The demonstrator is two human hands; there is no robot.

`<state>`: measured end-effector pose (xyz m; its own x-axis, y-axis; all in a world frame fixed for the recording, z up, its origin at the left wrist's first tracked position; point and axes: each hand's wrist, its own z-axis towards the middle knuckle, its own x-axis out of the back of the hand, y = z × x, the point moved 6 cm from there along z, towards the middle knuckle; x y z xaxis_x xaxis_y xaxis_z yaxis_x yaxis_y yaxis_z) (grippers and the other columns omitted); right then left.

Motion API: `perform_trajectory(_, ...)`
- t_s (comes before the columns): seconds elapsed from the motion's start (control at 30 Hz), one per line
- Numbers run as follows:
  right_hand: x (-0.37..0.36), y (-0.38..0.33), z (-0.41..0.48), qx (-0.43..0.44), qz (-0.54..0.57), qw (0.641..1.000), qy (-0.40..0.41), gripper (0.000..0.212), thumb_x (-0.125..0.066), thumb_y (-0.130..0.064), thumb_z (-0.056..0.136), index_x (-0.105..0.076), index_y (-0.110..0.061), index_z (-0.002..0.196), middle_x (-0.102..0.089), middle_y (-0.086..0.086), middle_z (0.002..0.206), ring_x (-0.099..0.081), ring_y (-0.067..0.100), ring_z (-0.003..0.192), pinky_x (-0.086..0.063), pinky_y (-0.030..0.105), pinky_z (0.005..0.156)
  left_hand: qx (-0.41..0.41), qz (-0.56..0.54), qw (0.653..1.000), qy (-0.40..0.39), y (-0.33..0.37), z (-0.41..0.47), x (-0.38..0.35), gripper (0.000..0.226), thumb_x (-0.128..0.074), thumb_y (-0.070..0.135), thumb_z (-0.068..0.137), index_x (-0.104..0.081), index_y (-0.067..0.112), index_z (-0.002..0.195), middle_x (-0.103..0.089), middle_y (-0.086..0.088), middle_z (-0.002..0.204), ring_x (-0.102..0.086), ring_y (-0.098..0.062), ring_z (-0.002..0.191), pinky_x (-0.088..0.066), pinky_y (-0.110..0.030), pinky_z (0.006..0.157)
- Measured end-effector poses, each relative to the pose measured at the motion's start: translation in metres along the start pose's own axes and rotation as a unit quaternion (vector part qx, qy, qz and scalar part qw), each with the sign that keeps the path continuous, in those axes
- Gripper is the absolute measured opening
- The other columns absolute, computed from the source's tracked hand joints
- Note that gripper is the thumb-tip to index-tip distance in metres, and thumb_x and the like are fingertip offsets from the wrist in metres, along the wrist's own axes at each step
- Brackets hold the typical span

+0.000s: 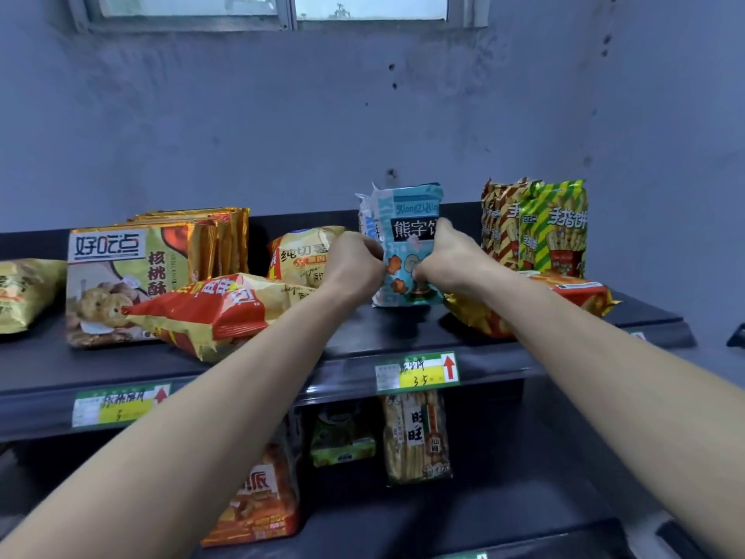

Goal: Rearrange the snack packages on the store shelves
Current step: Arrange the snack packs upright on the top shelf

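Observation:
A light blue biscuit package (407,219) stands upright near the middle of the top shelf (363,336), with more packs of the same kind behind it. My left hand (354,262) grips its left edge and my right hand (447,254) grips its right edge, fingers curled round the pack. A red and yellow chip bag (209,312) lies flat to the left. Another flat orange bag (564,296) lies to the right under my right forearm.
Gold walnut-cookie packs (121,276) stand at the left, a pale chip bag (300,256) behind my left hand, striped green and red stick-biscuit packs (536,227) at the right. Price tags (417,371) line the shelf edge. The lower shelf holds more snack bags (417,433).

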<state>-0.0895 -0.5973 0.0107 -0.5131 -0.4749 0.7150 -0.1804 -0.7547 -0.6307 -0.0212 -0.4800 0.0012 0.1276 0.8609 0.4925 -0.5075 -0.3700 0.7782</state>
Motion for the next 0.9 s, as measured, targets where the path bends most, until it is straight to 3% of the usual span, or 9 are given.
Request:
perform_trajectory(0.07, 0.001, 0.006, 0.001, -0.011, -0.024, 1.0, 0.001, 0.053, -0.062, -0.01, 0.083, -0.039, -0.007, 0.131, -0.056, 0.012, 0.126, -0.056, 0.027, 0.114, -0.049, 0.035, 0.093, 0.008, 0.0, 1.0, -0.01, -0.003, 0.0, -0.008, 0.014, -0.06, -0.007, 0.08, -0.07, 0.003, 0.082, -0.071, -0.011, 0.089, -0.069, -0.024, 0.084, -0.059, -0.036, 0.073)
perform_trajectory(0.23, -0.011, 0.01, 0.003, -0.012, -0.067, 0.997, -0.025, 0.034, -0.061, -0.008, 0.085, -0.055, -0.007, 0.119, -0.061, 0.009, 0.119, -0.058, 0.021, 0.1, -0.045, 0.025, 0.075, 0.029, -0.007, 1.0, -0.007, -0.015, -0.004, -0.015, 0.007, -0.06, -0.001, 0.087, -0.063, 0.005, 0.085, -0.068, -0.011, 0.102, -0.065, -0.019, 0.088, -0.05, -0.017, 0.053)
perform_trajectory(0.47, -0.013, 0.013, 0.01, -0.011, -0.067, 0.998, -0.009, 0.029, -0.06, -0.004, 0.085, -0.055, -0.006, 0.114, -0.061, 0.011, 0.118, -0.061, 0.027, 0.105, -0.054, 0.038, 0.088, 0.005, 0.017, 0.999, 0.031, -0.009, -0.007, -0.011, 0.01, -0.063, 0.004, 0.086, -0.06, 0.011, 0.08, -0.064, -0.003, 0.089, -0.058, -0.011, 0.076, -0.044, -0.011, 0.042)
perform_trajectory(0.53, -0.014, 0.013, 0.01, -0.008, -0.06, 0.998, -0.013, 0.027, -0.059, -0.004, 0.086, -0.055, -0.006, 0.113, -0.061, 0.011, 0.117, -0.061, 0.026, 0.104, -0.054, 0.038, 0.088, 0.004, 0.041, 0.998, 0.038, -0.008, -0.007, -0.01, 0.01, -0.062, 0.004, 0.086, -0.06, 0.011, 0.079, -0.062, -0.003, 0.086, -0.058, -0.012, 0.074, -0.043, -0.01, 0.042)
perform_trajectory(0.67, -0.014, 0.012, 0.01, -0.005, -0.044, 0.999, -0.02, 0.025, -0.058, -0.004, 0.087, -0.055, -0.007, 0.111, -0.061, 0.011, 0.118, -0.061, 0.026, 0.104, -0.054, 0.037, 0.087, 0.031, 0.074, 0.996, 0.047, -0.01, -0.005, -0.009, 0.009, -0.063, 0.0, 0.083, -0.061, 0.008, 0.078, -0.069, -0.012, 0.095, -0.062, -0.02, 0.078, -0.051, -0.027, 0.059)
perform_trajectory(0.77, -0.015, 0.012, 0.009, 0.004, -0.041, 0.999, -0.027, 0.021, -0.056, -0.005, 0.089, -0.055, -0.006, 0.11, -0.06, 0.011, 0.118, -0.06, 0.025, 0.103, -0.053, 0.033, 0.08, 0.039, 0.087, 0.994, 0.061, -0.012, -0.006, -0.008, 0.005, -0.062, 0.002, 0.085, -0.063, 0.006, 0.082, -0.069, -0.012, 0.095, -0.059, -0.019, 0.077, -0.05, -0.028, 0.06)
perform_trajectory(0.9, -0.012, 0.01, 0.005, 0.013, -0.045, 0.999, -0.012, 0.018, -0.056, -0.006, 0.089, -0.054, -0.007, 0.107, -0.061, 0.011, 0.117, -0.062, 0.026, 0.102, -0.055, 0.036, 0.082, 0.037, 0.113, 0.99, 0.073, -0.01, -0.009, -0.005, 0.004, -0.064, 0.006, 0.085, -0.062, 0.005, 0.089, -0.067, -0.01, 0.098, -0.056, -0.018, 0.079, -0.046, -0.024, 0.055)
